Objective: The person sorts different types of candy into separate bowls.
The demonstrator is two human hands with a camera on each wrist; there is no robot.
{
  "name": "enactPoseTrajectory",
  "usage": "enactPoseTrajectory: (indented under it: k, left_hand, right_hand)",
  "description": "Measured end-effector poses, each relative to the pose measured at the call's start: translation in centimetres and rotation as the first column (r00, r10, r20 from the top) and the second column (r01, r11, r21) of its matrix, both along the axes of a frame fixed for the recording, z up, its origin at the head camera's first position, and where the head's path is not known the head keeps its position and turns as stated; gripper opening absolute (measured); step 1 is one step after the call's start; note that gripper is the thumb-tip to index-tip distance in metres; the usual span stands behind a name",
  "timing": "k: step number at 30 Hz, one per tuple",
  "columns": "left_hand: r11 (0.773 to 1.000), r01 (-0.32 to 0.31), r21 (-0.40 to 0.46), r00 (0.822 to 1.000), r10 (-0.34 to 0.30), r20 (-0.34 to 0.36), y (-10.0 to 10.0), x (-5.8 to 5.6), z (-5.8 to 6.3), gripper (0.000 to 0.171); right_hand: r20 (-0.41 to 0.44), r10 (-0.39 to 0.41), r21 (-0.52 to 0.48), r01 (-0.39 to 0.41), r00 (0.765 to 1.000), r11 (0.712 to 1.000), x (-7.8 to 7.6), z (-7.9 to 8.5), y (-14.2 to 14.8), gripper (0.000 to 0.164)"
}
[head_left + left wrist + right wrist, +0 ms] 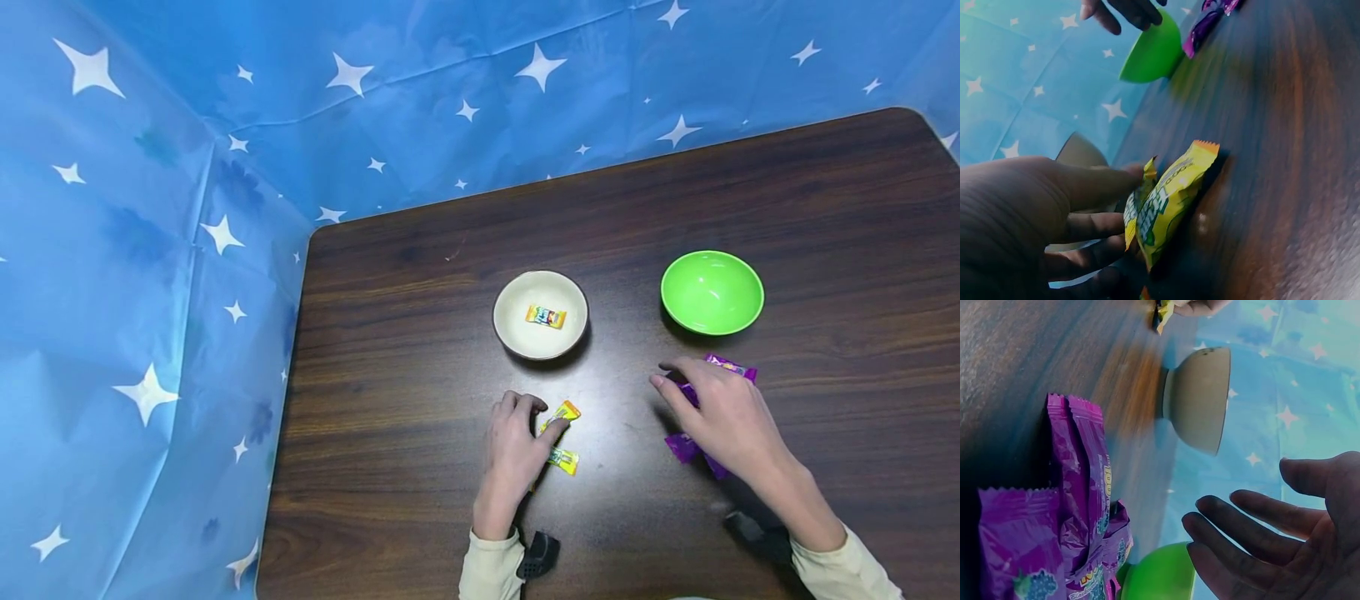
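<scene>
My left hand [517, 442] is low at the yellow candy packets, thumb and fingers spread apart. Its thumb overlaps one yellow candy packet [566, 411] with an orange end; another yellow candy packet [563, 460] lies just below. In the left wrist view, the fingertips are right at the edge of the smaller yellow packet [1140, 199], beside a larger yellow packet [1175, 194]. My right hand [723, 412] hovers over several purple candy packets [681, 447], fingers loosely bent and holding nothing. The right wrist view shows these purple packets [1088, 481] bunched together, with grapes printed on them.
A cream bowl [512, 333] with one yellow candy packet [546, 317] inside stands beyond my left hand. Beyond the right hand is a green bowl [712, 293]. The dark wooden table [390, 350] meets a blue star-patterned cloth [420, 108] at the back and left.
</scene>
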State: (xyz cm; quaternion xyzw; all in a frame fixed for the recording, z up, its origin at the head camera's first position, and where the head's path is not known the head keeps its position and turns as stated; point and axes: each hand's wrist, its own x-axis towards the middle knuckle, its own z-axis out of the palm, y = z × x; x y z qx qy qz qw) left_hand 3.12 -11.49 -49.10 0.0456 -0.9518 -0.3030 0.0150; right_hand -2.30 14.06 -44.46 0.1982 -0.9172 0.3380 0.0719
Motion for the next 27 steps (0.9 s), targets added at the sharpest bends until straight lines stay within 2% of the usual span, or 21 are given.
enactPoseTrajectory:
  k: [5, 8, 19, 23, 27]
  left_hand:
    - [0.997, 0.029, -0.075, 0.999, -0.027, 0.025, 0.5, 0.0, 0.0, 0.026]
    - [0.996, 0.035, -0.084, 0.999, -0.033, 0.026, 0.7, 0.0, 0.0, 0.024]
    - [0.999, 0.043, 0.025, 0.999, -0.043, -0.002, 0.6, -0.1, 0.0, 0.020]
    - [0.995, 0.056, 0.079, 0.997, -0.051, -0.066, 0.4, -0.3, 0.6, 0.016]
    - [0.989, 0.082, 0.126, 0.979, -0.056, -0.196, 0.1, -0.8, 1.9, 0.015]
  right_hand:
    - [0.011, -0.006, 0.003, 0.006, 1.000, 1.000, 0.0, 0.0, 0.0, 0.014]
    - [0.014, -0.011, 0.003, 0.011, 1.000, 1.000, 0.0, -0.1, 0.1, 0.015]
    - [-0.022, -0.018, -0.007, 0.017, 1.000, 1.000, 0.2, -0.1, 0.3, 0.016]
    - [-0.028, -0.023, -0.005, 0.023, 0.999, 1.000, 0.2, -0.2, 0.5, 0.015]
    - [-0.026, -0.031, -0.008, 0.031, 0.999, 0.999, 0.1, -0.2, 0.7, 0.013]
